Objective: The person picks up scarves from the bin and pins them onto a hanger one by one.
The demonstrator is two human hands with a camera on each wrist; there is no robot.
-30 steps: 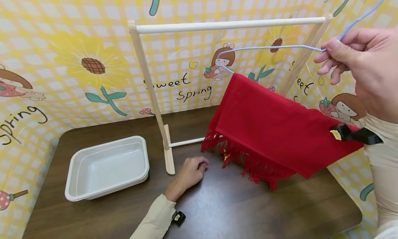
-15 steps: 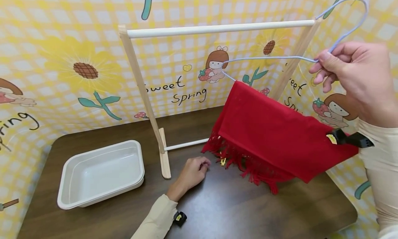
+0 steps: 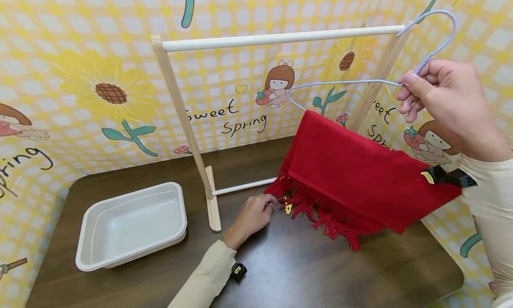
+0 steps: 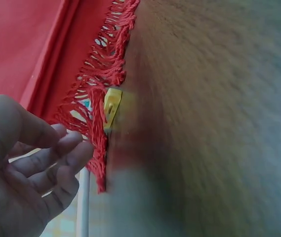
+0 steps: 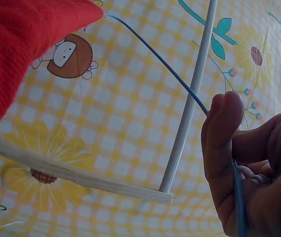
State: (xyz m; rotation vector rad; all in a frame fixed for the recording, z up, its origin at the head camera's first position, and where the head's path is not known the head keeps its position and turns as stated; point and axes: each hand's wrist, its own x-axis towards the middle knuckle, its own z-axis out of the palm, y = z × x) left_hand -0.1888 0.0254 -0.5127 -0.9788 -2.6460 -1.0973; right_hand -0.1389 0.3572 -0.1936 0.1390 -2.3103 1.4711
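Observation:
My right hand pinches a light blue wire hanger at the base of its hook, holding it up in front of the rack's right side. A folded red scarf with fringed ends drapes over the hanger's lower bar. In the right wrist view the hanger wire runs between thumb and fingers. My left hand is low over the table beside the scarf's left fringe, its fingers loosely bent with nothing in them. In the left wrist view the fingertips overlap the fringe, and a yellow clip lies close behind it.
A wooden drying rack with a white top rod stands at the back of the brown table. To its left sits a pale plastic basin. A yellow checked cloth backdrop surrounds the table.
The right hand has come left and down with the hanger, its hook now overlapping the rod's right end in view. The left hand has moved right, up to the fringe.

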